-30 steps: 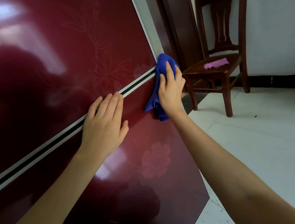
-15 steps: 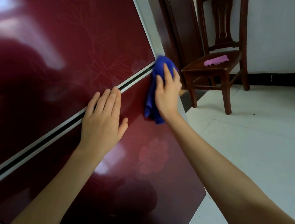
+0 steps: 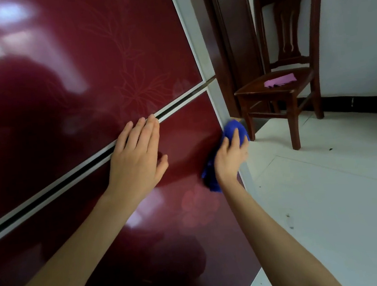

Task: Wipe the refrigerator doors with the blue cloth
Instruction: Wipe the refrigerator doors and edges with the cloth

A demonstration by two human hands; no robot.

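Note:
The glossy dark red refrigerator fills the left of the head view, with an upper door (image 3: 81, 72) and a lower door (image 3: 158, 235) split by a pale gap. My left hand (image 3: 137, 158) lies flat with straight fingers on the lower door, fingertips at the gap. My right hand (image 3: 230, 157) presses the bunched blue cloth (image 3: 234, 129) against the lower door's right edge, fingers laid over it. Part of the cloth hangs below my wrist.
A dark wooden chair (image 3: 294, 93) stands to the right of the fridge against a white wall, with a pink cloth (image 3: 280, 80) on its seat. A brown door frame (image 3: 230, 44) is behind the fridge edge. White tiled floor (image 3: 331, 209) spreads to the right.
My right hand has slid the blue cloth down the right edge, from the gap between the doors onto the lower door. My left hand has stayed flat by the gap.

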